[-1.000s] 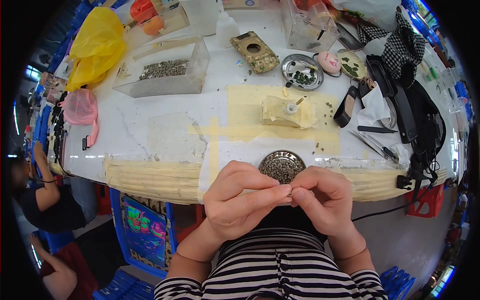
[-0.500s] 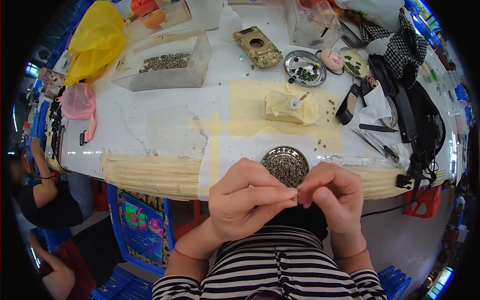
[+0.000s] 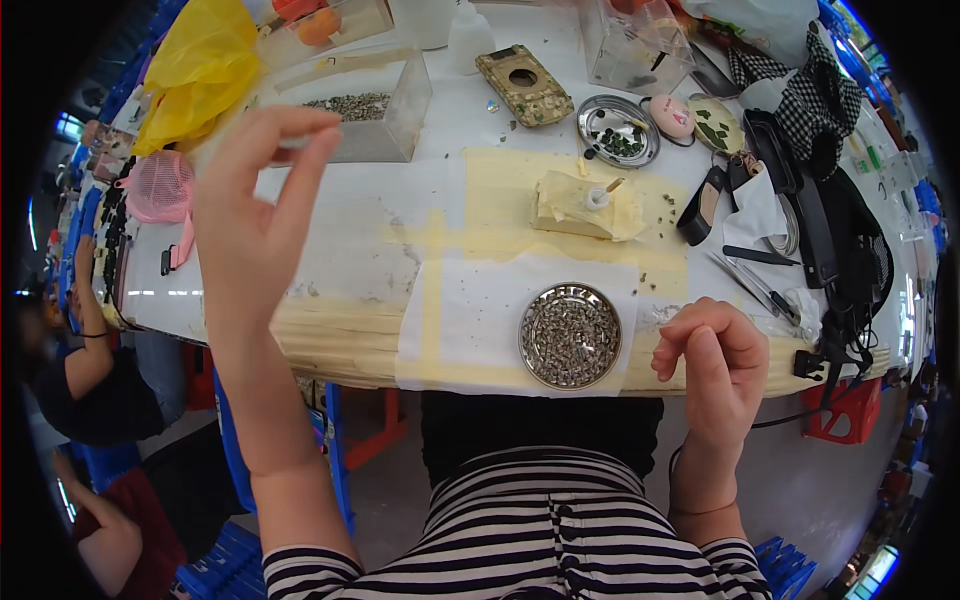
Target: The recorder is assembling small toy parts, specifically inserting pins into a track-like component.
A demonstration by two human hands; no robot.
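Note:
My left hand [image 3: 262,190] is raised over the table beside the clear plastic box [image 3: 385,142], its thumb and forefinger tips close together. Whatever they pinch, if anything, is too small to make out. Small grey metallic pieces [image 3: 350,106] lie in the box, partly behind my hand. My right hand [image 3: 722,365] hovers at the table's front edge with its fingers curled in and the thumb against them; I cannot see what is inside. To its left, apart from it, a round metal dish [image 3: 523,350] full of similar small pieces stands on a white sheet.
A tape-covered block [image 3: 575,215] holding a small white nozzle stands behind the dish. Farther back lie a camouflage-patterned case [image 3: 525,85] and a metal dish of dark green pieces [image 3: 655,140]. Tweezers [image 3: 745,285] and straps [image 3: 700,205] lie right, a pink mesh bag [image 3: 160,187] left.
My hands were together over the front of the dish. The left has moved up and left to the clear box; the right has drawn aside to the right, uncovering the dish.

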